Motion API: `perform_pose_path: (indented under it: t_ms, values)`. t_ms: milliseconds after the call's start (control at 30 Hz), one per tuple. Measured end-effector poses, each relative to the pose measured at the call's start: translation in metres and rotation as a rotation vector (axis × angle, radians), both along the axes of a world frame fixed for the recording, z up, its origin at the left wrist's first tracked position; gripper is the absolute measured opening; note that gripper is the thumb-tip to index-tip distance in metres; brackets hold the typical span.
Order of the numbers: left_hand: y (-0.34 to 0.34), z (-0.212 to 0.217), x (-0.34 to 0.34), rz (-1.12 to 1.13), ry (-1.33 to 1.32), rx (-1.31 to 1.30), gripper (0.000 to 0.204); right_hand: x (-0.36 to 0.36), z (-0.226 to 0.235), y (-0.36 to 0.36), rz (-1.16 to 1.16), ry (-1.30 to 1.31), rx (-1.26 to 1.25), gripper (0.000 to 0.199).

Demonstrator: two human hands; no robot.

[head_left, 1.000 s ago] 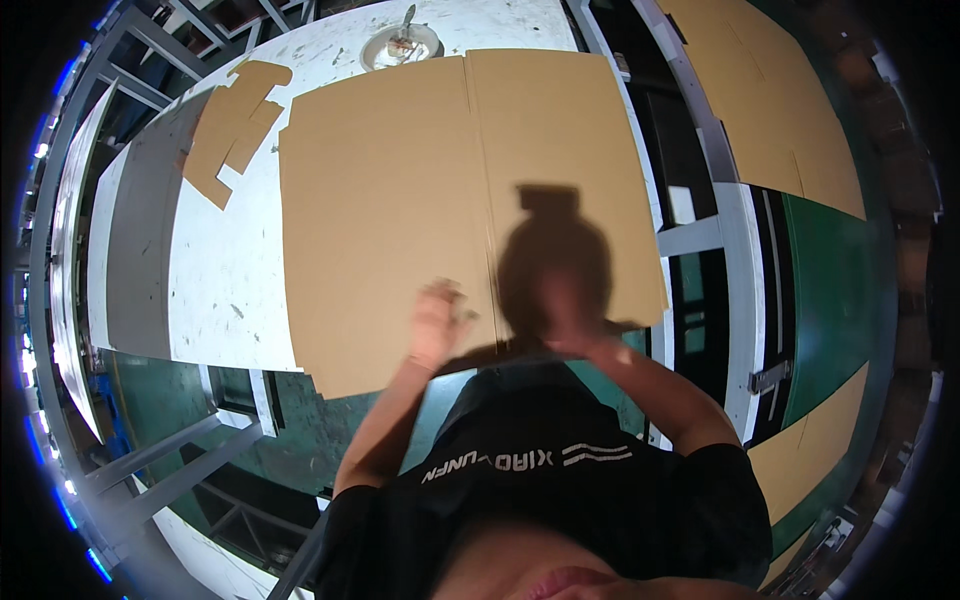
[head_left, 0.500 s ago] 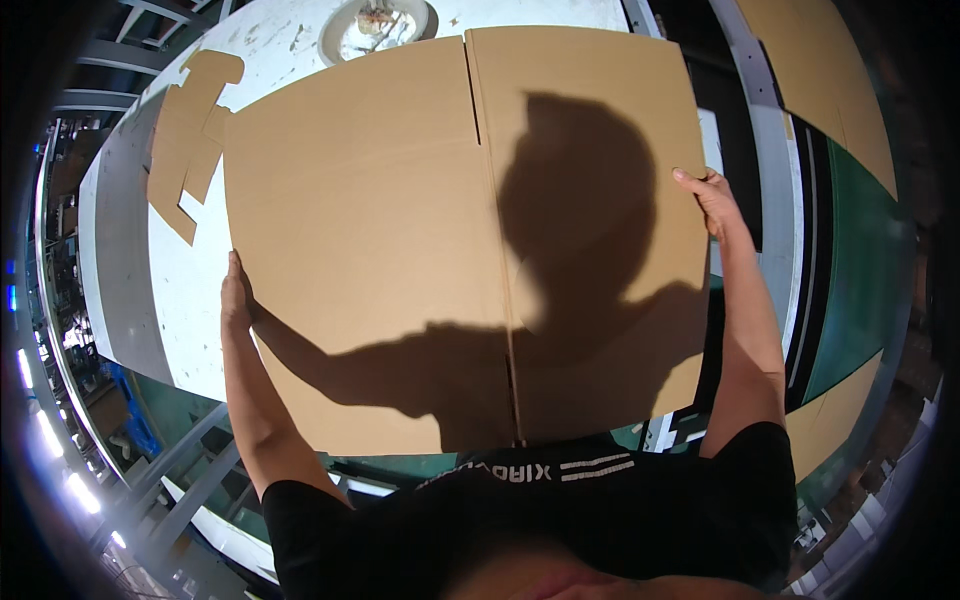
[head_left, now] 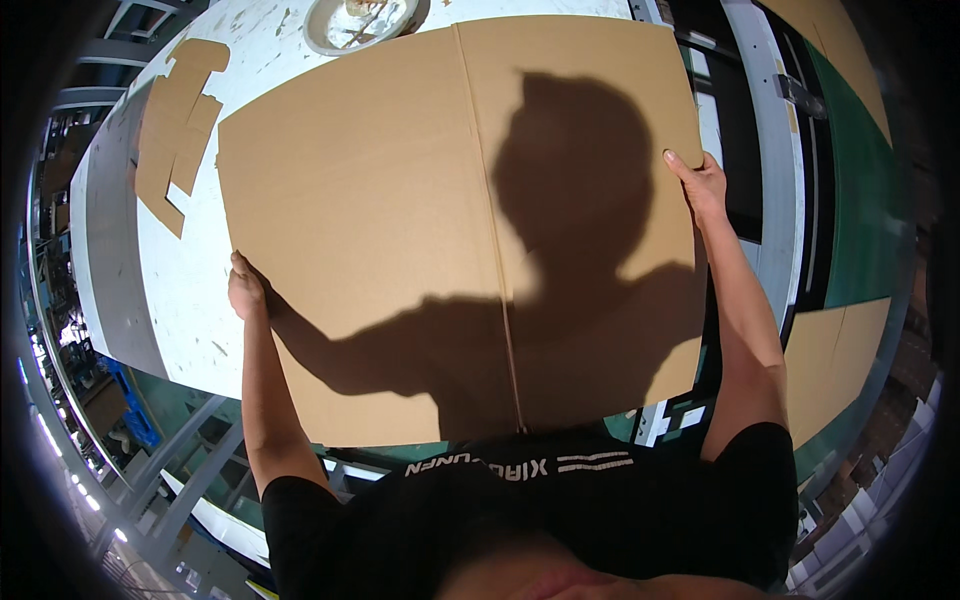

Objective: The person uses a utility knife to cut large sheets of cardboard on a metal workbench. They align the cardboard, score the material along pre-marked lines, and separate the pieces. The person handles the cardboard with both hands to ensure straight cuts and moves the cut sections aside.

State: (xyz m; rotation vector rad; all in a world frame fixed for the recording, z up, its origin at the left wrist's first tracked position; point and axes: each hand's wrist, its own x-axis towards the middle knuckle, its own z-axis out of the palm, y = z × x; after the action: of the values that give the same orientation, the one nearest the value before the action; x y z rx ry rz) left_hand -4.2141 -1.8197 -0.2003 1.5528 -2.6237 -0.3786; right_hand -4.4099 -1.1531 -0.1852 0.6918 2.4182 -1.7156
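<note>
Person is holding a large flat cardboard sheet [head_left: 400,240] by both side edges over the white bench [head_left: 190,310]. Left hand [head_left: 245,290] is clamped on the sheet's left edge, right hand [head_left: 700,185] is gripping the right edge. Sheet is lying unfolded, centre crease running near to far, no flaps raised: folding looks not yet started. Cardboard offcuts [head_left: 175,130] are lying far left; a round dish [head_left: 360,20] is sitting at the far edge.
</note>
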Motion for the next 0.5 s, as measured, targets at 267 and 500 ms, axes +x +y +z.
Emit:
perform_pose_path:
  t_ms: [267,500]
  values:
    - [0.197,0.024,0.079,-0.976,0.219,0.042,0.056,0.005,-0.001,0.003,0.121,0.143,0.651,0.072]
    - [0.363,0.056,0.21,-1.365,0.27,0.529,0.065,0.114,-0.019,-0.069,0.333,0.385,0.963,0.081]
